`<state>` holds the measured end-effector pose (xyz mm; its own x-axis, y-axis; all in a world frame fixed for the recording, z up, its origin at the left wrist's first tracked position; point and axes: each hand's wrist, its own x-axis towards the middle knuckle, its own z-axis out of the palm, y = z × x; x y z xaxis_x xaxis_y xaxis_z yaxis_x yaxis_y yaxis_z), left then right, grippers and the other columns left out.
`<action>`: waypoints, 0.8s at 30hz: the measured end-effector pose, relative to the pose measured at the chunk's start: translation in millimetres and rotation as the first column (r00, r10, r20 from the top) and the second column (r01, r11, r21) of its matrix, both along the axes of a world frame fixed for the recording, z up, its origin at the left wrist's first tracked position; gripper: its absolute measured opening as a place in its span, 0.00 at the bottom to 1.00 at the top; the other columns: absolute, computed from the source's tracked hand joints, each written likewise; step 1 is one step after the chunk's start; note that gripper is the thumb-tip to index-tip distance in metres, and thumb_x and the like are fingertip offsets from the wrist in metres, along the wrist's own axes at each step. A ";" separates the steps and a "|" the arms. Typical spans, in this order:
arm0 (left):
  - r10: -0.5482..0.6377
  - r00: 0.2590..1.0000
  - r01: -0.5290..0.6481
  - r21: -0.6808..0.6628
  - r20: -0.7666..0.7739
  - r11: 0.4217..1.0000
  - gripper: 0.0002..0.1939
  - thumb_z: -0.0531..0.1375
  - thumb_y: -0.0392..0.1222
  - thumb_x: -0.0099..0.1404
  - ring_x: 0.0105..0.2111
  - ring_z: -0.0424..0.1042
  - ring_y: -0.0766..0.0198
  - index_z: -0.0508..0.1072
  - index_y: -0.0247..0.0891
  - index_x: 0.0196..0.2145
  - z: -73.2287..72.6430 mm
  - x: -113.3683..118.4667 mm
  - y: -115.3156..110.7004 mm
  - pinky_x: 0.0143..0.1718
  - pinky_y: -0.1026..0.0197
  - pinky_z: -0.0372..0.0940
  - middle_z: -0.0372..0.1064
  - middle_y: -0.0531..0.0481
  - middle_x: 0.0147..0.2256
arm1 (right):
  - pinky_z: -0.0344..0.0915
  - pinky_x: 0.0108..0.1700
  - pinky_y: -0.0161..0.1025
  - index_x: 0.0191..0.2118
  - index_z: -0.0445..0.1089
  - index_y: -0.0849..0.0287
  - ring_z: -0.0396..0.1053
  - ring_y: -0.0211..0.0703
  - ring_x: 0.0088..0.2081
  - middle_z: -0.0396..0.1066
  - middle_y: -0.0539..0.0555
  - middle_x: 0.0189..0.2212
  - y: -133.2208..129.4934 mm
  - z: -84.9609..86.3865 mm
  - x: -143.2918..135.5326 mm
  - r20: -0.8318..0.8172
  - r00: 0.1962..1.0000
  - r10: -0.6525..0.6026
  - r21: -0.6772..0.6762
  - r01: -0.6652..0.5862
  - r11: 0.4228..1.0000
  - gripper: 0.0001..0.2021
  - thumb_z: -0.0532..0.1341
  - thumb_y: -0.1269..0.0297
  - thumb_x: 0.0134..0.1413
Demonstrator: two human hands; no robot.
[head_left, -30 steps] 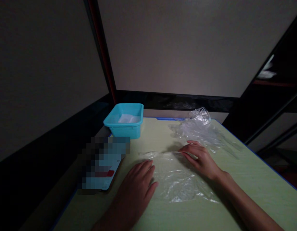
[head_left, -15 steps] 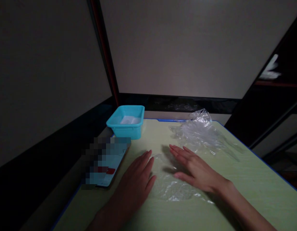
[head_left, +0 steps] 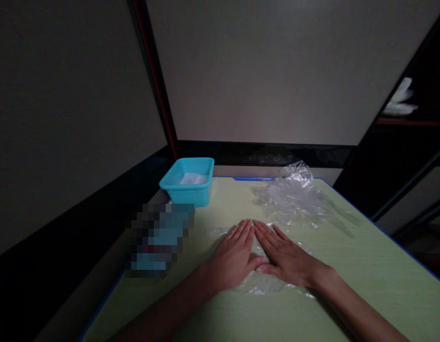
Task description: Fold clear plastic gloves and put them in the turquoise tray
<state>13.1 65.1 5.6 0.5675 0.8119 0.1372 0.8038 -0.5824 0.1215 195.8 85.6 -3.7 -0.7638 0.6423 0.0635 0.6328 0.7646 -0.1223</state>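
Note:
A thin clear plastic bag or sheet (head_left: 264, 283) lies spread on the pale green table in front of me. My left hand (head_left: 236, 254) rests flat on its left part, fingers stretched out and pointing inward. On its right part lies my right hand (head_left: 285, 254), also flat with the fingers extended. The fingertips and thumbs of both hands meet or nearly meet over the middle of the plastic. Neither hand grips anything. Much of the plastic is hidden under my palms.
Behind my right hand sits a crumpled heap of clear plastic (head_left: 298, 194). A turquoise basket (head_left: 187, 187) with something white inside stands at the back left corner. A blurred-out flat item (head_left: 161, 240) lies along the left edge. The table (head_left: 376, 266) has a blue rim.
My left hand has moved right and come down onto the plastic. My right hand has lowered onto it too, so the two hands now come together at the fingertips and thumbs.

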 end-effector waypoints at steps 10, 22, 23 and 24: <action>0.029 0.999 -0.029 0.018 -0.020 0.999 0.32 0.48 0.52 0.64 0.59 0.41 0.55 0.49 0.26 0.57 -9.6 -20.5 -0.1 0.57 0.52 0.46 0.43 0.34 0.59 | 0.40 0.59 0.55 0.62 0.33 0.66 0.34 0.53 0.61 0.35 0.65 0.60 0.3 -7.2 2.1 -0.011 1.000 0.005 0.052 -0.005 0.999 0.40 0.45 0.42 0.53; 0.230 0.972 -0.230 -0.002 -0.039 0.973 0.31 0.45 0.50 0.65 0.59 0.43 0.53 0.49 0.24 0.57 -13.6 -78.8 -4.9 0.56 0.51 0.48 0.42 0.32 0.59 | 0.39 0.59 0.55 0.62 0.32 0.66 0.34 0.53 0.61 0.34 0.65 0.60 -1.9 -5.1 1.2 -0.008 1.000 -0.021 0.011 0.021 1.000 0.41 0.44 0.41 0.52; 0.241 0.970 -0.241 -0.003 -0.036 0.970 0.31 0.45 0.51 0.64 0.59 0.43 0.53 0.50 0.23 0.57 -14.0 -80.0 -4.3 0.56 0.51 0.48 0.42 0.31 0.59 | 0.39 0.59 0.56 0.62 0.32 0.66 0.34 0.53 0.61 0.34 0.65 0.60 -1.7 -5.4 1.5 -0.018 1.000 -0.019 0.016 0.019 1.000 0.41 0.44 0.41 0.52; 0.250 0.968 -0.251 -0.003 -0.029 0.968 0.31 0.45 0.51 0.64 0.59 0.43 0.52 0.50 0.23 0.57 -14.2 -80.6 -3.7 0.56 0.50 0.48 0.42 0.31 0.59 | 0.38 0.59 0.56 0.62 0.31 0.65 0.34 0.53 0.61 0.34 0.65 0.61 -1.4 -5.3 1.9 -0.027 1.000 -0.015 0.020 0.016 1.000 0.41 0.45 0.41 0.52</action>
<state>-67.4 61.4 -8.6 0.3495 0.9295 0.1180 0.9271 -0.3612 0.0998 197.7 84.2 -9.0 -0.7518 0.6523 0.0966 0.6412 0.7573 -0.1243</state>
